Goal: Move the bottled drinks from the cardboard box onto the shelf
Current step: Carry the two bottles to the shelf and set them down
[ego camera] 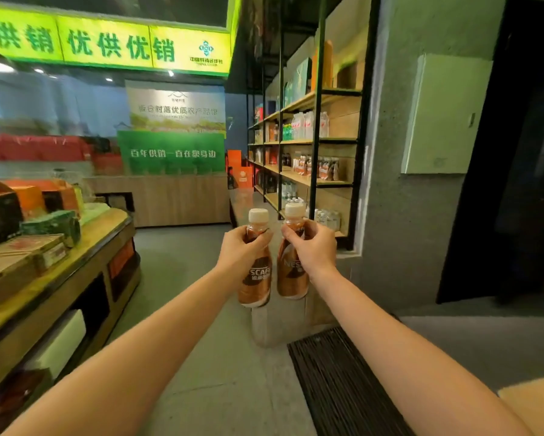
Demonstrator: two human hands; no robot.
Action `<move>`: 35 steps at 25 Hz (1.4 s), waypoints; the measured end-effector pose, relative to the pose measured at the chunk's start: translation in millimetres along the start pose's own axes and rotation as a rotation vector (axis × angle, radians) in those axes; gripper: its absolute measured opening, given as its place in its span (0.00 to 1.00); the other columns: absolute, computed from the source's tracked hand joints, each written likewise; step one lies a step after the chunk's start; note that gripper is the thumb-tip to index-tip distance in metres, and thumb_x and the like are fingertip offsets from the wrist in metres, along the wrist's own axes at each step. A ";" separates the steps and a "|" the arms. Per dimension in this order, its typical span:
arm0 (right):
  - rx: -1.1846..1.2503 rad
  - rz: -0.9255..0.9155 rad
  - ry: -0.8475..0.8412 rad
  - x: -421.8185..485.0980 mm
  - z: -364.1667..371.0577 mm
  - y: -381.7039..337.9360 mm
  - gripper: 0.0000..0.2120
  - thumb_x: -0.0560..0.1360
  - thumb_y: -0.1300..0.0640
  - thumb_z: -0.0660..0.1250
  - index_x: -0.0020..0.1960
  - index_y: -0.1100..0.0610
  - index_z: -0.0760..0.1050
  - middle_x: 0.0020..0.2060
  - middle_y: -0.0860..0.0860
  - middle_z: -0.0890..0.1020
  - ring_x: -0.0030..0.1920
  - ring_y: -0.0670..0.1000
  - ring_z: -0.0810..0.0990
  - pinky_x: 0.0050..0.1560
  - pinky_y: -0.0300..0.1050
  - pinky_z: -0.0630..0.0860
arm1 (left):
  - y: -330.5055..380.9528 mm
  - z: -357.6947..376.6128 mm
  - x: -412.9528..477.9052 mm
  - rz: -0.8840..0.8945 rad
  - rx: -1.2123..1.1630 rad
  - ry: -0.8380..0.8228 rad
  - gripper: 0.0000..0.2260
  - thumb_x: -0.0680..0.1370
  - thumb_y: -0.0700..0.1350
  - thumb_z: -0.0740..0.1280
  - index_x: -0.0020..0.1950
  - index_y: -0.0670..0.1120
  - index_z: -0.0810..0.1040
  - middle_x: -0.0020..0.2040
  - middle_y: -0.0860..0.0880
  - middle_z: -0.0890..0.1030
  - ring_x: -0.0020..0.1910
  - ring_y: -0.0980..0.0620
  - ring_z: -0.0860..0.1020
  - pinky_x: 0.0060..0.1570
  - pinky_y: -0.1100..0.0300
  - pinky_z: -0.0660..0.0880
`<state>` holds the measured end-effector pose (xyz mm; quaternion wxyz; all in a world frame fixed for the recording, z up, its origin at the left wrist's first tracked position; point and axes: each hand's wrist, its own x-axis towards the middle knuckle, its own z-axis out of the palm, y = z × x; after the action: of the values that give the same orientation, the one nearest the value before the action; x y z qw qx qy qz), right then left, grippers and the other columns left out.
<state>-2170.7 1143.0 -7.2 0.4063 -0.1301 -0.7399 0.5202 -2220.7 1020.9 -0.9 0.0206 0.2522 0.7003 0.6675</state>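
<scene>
I hold two brown coffee bottles with cream caps upright in front of me, side by side. My left hand [237, 250] grips the neck of the left bottle [256, 278]. My right hand [314, 247] grips the neck of the right bottle [288, 275]. A black-framed shelf [314, 180] with wooden boards runs along the right wall ahead, stocked with bottled drinks and packets. A tan corner of what may be the cardboard box [534, 401] shows at the lower right edge.
A wooden display counter [60, 278] with boxed goods stands on the left. A dark ribbed floor mat [343, 382] lies at the lower right. A grey concrete pillar [421, 184] stands beside the shelf's near end. The grey floor aisle runs ahead between counter and shelf.
</scene>
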 end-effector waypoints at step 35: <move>-0.017 -0.011 0.147 793.7 546.3 322.4 0.07 0.71 0.52 0.73 0.46 0.52 0.79 0.42 0.48 0.81 0.47 0.48 0.79 0.49 0.43 0.72 | -298.8 -140.0 985.0 0.013 -0.080 -0.061 0.01 0.76 0.42 0.67 0.45 0.47 0.77 0.40 0.47 0.79 0.41 0.49 0.78 0.52 0.51 0.74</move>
<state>-3152.1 1405.5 10.1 0.4613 -0.1673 -0.7130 0.5008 -3228.1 1271.9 35.0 0.0478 0.2759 0.6703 0.6873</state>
